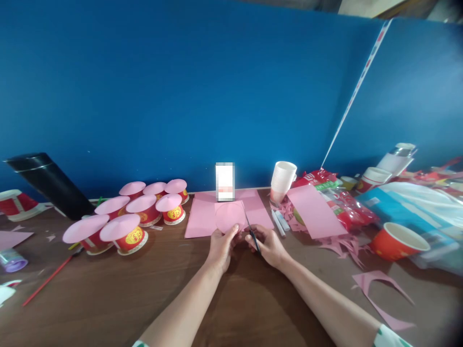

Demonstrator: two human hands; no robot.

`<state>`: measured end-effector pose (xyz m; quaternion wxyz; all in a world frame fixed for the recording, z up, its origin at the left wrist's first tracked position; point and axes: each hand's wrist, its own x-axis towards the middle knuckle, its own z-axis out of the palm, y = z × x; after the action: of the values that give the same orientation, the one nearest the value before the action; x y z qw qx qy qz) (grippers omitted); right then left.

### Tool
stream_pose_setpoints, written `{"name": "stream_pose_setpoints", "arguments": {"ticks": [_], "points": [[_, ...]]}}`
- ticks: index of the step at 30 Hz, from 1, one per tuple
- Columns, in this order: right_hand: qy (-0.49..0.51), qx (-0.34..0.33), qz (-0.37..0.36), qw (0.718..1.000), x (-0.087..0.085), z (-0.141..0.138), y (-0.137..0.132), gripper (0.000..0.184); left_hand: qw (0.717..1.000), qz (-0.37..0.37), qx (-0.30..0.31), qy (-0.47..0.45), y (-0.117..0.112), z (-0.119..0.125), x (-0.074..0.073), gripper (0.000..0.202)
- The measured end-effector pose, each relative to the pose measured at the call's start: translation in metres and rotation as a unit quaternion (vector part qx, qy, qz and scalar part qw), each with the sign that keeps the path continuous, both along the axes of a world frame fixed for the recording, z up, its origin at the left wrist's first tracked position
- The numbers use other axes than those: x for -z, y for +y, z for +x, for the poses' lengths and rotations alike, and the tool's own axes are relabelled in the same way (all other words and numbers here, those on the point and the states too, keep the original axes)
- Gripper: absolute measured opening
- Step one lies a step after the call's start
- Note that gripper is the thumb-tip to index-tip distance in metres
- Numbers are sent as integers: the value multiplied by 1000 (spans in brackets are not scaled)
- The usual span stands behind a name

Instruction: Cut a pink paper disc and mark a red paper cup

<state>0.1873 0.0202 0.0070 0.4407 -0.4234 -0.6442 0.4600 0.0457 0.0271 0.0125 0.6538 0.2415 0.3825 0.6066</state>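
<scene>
My left hand [223, 248] pinches the lower edge of a pink paper piece [229, 216] with a round outline on it, thumb on top. In my right hand [269, 246] is a pair of scissors [252, 234] with dark handles, its blades pointing up along the right edge of that piece. How far apart the blades are is too small to tell. Behind both hands lie larger pink paper sheets [200, 217] on the brown table. A small white item [224, 180], blurred out, stands at their back edge.
Several red paper cups with pink paper discs on top [135, 236] stand at left, near a black flask [50, 185] and a red brush [47, 282]. At right are stacked white cups [284, 178], red packets [347, 207], an orange cup [398, 243] and pink offcuts [376, 277]. A blue partition [217, 86] rises behind.
</scene>
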Motion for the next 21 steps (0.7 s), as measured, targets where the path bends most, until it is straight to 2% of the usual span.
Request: {"name": "stream_pose_setpoints", "arguments": {"ticks": [13,21], "points": [[-13,9,14,1000,3,0,2,31,1000,-4,-2,5,1,-1,2,23],[1,12,-2,1000,5,0,2,30,1000,-13,-19,5,1,0,1,25]]}}
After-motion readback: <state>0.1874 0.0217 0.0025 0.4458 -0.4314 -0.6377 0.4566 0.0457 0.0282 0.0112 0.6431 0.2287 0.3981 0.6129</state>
